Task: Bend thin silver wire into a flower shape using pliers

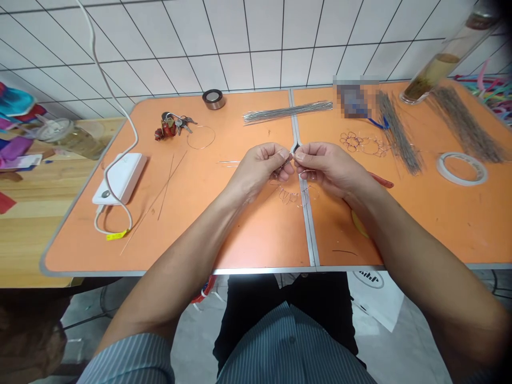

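Note:
My left hand point(264, 164) and my right hand point(326, 164) meet over the seam in the orange table point(248, 234). Both are closed, thumb against fingers, on a thin wire bent into small loops point(288, 197). The looped part hangs below my fingers, and what lies between the fingertips is mostly hidden. A dark tip point(295, 146) shows just beyond the fingertips; I cannot tell what it belongs to. From behind my right forearm a red handle point(382, 180) and a yellow edge point(359, 223) stick out.
Bundles of straight wire point(288, 113) lie at the back and right. Looped wire flowers point(352, 141), a white tape roll point(462, 169) and a glass jar point(430, 77) stand right. Left are keys point(182, 124), dark tape point(213, 99) and a white power bank point(120, 178) with cable.

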A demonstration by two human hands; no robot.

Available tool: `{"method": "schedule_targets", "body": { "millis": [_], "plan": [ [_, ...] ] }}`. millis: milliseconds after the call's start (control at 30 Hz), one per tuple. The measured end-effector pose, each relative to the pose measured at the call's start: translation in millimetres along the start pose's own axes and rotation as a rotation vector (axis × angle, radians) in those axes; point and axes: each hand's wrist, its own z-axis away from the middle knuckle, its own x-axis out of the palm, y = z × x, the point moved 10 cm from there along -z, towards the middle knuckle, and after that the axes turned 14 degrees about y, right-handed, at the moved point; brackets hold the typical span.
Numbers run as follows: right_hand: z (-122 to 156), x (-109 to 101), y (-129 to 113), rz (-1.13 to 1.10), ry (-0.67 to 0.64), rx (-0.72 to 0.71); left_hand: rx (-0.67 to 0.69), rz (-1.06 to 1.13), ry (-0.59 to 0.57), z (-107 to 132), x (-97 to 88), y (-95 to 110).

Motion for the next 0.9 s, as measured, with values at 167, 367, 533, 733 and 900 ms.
{"method": "schedule_targets", "body": {
  "millis": [167,367,533,733,900],
  "plan": [
    [1,0,2,-0.02,-0.032,0.03,0.008,0.001,-0.012,2,1.5,1],
    [-1,-2,-2,0.054,0.029,-0.043,0.022,-0.103,0.016,2,-1.0,0],
    [-1,-1,3,0.027,0.008,0.011,0.024,-0.116,-0.01,2,0.1,1],
    [2,8,9,-0.102,-0.078,0.102,-0.018,-0.068,-0.019,2,0.9,-3],
    [-2,7,14,-0.136,-0.055,0.1,-0.035,-0.01,0.003,3,1.9,-5]
  ]
}}
